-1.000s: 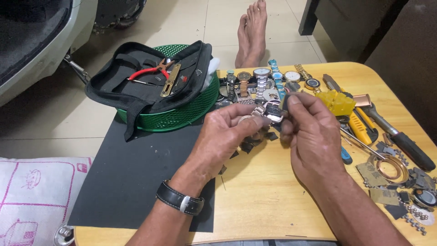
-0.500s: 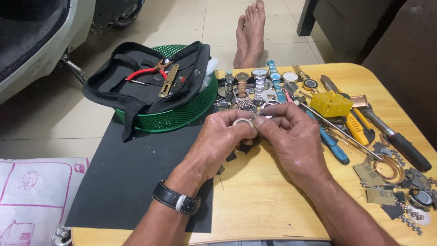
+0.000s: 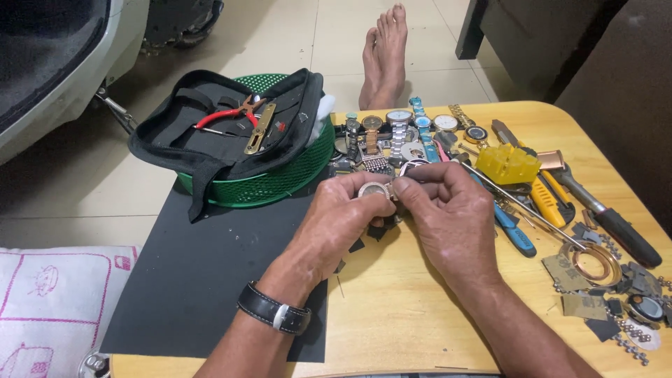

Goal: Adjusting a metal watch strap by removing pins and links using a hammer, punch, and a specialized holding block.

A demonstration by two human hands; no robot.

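Note:
Both my hands meet over the middle of the wooden table. My left hand, with a black strap watch on its wrist, and my right hand pinch a small round gold-toned watch case between their fingertips. A bit of metal band shows just above my right fingers. Small dark parts lie on the table under the hands. My fingers hide most of the watch case.
A row of wristwatches lies behind the hands. A green basket holds an open black tool pouch with red pliers. A black mat covers the table's left. Screwdrivers, a yellow block, a copper ring and loose parts fill the right. Bare feet rest on the tiled floor.
My hands have closed in on each other and dropped slightly toward me with the watch case. The right hand has shifted left, uncovering the blue-handled tool.

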